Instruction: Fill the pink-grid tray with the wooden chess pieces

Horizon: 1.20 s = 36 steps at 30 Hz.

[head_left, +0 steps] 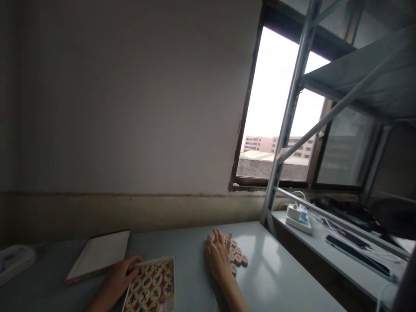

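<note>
Head view — left hand (pixel 121 271) grips the box (pixel 155 260), right hand (pixel 218 258) spread on loose discs (pixel 239 258) — characters (pixel 157 279) unreadable.

Box (pixel 174 277) left on table (pixel 191 277); lid (pixel 100 255) behind-left; loose pieces (pixel 238 258) right; power strip (pixel 299 215) on shelf (pixel 338 253) far right.

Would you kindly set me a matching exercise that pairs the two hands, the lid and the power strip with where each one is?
Things:
1. left hand
2. right hand
3. lid
4. power strip

Places:
A. on the shelf at the right
B. flat over the loose round pieces on the table
C. fingers at the far left corner of the box of pieces
D. on the table, left of the box

Pairs: 1-C, 2-B, 3-D, 4-A
</note>
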Each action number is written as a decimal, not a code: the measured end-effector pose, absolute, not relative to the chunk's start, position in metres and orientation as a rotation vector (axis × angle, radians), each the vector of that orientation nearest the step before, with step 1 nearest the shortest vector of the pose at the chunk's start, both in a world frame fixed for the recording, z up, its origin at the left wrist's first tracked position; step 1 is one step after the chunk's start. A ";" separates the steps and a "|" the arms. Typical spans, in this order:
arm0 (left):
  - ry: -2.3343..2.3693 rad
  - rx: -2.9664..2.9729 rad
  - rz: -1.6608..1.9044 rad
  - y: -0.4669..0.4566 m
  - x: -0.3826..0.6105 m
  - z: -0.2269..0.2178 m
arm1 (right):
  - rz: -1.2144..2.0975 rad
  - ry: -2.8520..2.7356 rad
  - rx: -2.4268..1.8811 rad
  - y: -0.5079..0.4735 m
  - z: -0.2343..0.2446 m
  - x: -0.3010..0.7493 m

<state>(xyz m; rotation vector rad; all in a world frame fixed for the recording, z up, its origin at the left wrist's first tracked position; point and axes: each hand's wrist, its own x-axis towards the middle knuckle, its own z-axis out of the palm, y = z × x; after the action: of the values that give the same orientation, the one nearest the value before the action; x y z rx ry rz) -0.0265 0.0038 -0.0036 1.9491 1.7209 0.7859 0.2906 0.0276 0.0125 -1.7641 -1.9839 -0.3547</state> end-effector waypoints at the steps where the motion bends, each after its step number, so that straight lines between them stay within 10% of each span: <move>1: 1.718 1.943 0.784 0.005 -0.027 -0.004 | -0.368 -1.971 -1.798 0.029 0.012 0.290; 36: 1.618 1.393 1.171 0.006 -0.023 -0.002 | 0.485 -2.122 -1.163 0.011 0.016 0.257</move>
<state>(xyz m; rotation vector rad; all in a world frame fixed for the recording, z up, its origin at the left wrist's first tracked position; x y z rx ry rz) -0.0226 0.0063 -0.0018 1.3934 1.6176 1.1706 0.2575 0.0109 0.0162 -1.1635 -2.1216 0.4848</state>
